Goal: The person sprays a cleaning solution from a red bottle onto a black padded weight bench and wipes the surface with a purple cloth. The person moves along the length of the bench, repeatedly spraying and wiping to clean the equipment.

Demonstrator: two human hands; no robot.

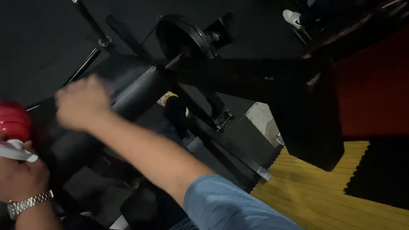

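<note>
My left hand [12, 175] grips a red spray bottle [4, 121], fingers closed round its white trigger. My right hand [81, 101], blurred, presses the black roller pad [140, 93]; its grip is unclear. Best practice: wipe along the pad evenly.

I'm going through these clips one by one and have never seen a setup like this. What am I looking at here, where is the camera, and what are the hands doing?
There is no robot. A person wears one camera on the head, and it looks down at their own two arms. The view is tilted and dark.

The left hand, with a metal wristwatch, grips a red spray bottle by its white trigger. The right hand, on an arm in a blue sleeve, is blurred and lies on or just above a black padded roller; contact cannot be confirmed.

The roller belongs to a black gym machine carrying a round weight plate. The floor behind is black, with yellow matting on the right. A white shoe of another person shows at the top.
</note>
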